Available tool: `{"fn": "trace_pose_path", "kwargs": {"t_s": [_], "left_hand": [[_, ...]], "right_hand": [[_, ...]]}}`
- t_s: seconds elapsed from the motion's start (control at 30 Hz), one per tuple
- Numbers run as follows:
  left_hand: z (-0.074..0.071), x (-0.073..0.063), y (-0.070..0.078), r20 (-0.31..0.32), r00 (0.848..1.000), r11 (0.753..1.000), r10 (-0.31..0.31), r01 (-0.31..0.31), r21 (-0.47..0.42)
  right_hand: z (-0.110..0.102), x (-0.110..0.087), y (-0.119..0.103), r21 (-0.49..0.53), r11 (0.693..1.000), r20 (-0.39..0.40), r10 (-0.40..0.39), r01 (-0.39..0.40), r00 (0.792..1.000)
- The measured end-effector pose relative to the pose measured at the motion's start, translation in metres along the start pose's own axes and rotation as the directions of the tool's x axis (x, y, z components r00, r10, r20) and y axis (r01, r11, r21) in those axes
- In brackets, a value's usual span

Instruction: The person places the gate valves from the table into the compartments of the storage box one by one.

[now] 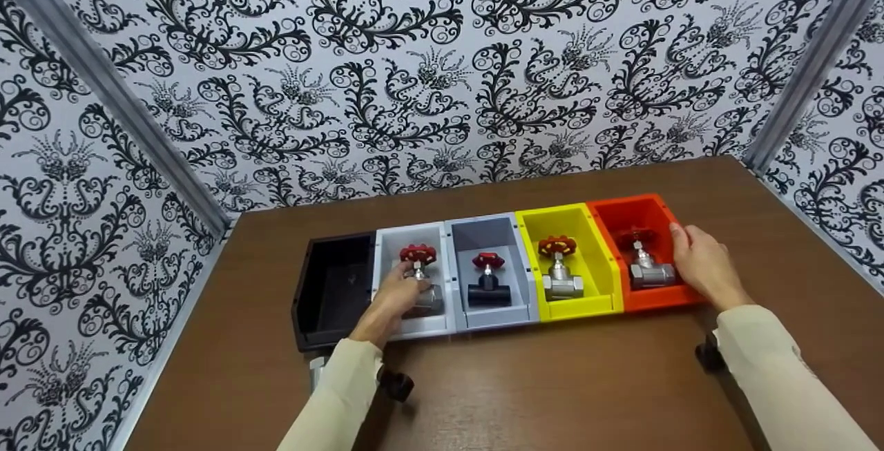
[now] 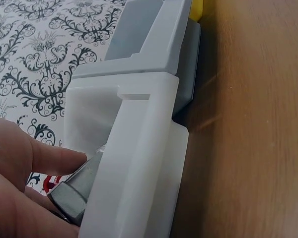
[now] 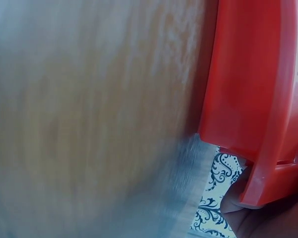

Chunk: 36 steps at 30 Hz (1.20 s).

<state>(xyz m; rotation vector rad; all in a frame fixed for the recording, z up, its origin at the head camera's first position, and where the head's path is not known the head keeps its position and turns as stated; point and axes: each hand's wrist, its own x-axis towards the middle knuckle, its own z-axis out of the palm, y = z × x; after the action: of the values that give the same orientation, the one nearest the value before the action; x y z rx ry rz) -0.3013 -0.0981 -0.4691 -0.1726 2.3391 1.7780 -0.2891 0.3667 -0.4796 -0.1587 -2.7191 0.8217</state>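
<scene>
My left hand (image 1: 395, 297) reaches into the white bin (image 1: 420, 329) and holds a gate valve (image 1: 418, 253) with a red handwheel. In the left wrist view, thumb and fingers lie around the valve's grey metal body (image 2: 73, 199). My right hand (image 1: 711, 270) grips the right side wall of the red bin (image 1: 659, 299), thumb over its edge. Inside the red bin stands another metal valve (image 1: 649, 273) with a red handwheel. The right wrist view shows the red bin (image 3: 243, 79) close up, with fingers partly hidden behind its wall.
Joined in the same row are a black bin (image 1: 311, 292), a grey bin (image 1: 494, 316) with a dark valve (image 1: 489, 293), and a yellow bin (image 1: 580, 309) with a metal valve (image 1: 563, 286). A metal piece (image 1: 317, 370) lies before the black bin, partly behind my left sleeve.
</scene>
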Motion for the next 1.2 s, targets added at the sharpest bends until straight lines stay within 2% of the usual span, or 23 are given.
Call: {"fn": "trace_pose_path", "kwargs": {"t_s": [0.17, 0.47, 0.73, 1.2], "left_hand": [[0.0009, 0.0016, 0.0001, 0.013, 1.000, 1.000, 0.010, -0.010, -0.016], [0.0009, 0.0011, -0.0009, 0.002, 1.000, 0.999, 0.012, -0.012, 0.041], [0.0007, 0.0007, -0.0024, 0.010, 1.000, 0.999, 0.008, -0.008, 0.035], [0.0008, -0.0012, -0.0026, 0.018, 1.000, 0.997, 0.006, -0.008, 0.083]], "right_hand": [[0.0000, -0.0005, 0.0009, 0.005, 1.000, 0.015, 0.009, -0.009, 1.000], [0.0010, -0.0004, 0.0012, 0.011, 1.000, 0.025, 0.014, -0.014, 1.000], [0.0014, 0.0000, 0.0011, 0.007, 1.000, 0.006, 0.002, -0.002, 1.000], [0.0004, -0.0006, -0.0009, 0.005, 1.000, -0.009, -0.009, 0.009, 1.000]]}}
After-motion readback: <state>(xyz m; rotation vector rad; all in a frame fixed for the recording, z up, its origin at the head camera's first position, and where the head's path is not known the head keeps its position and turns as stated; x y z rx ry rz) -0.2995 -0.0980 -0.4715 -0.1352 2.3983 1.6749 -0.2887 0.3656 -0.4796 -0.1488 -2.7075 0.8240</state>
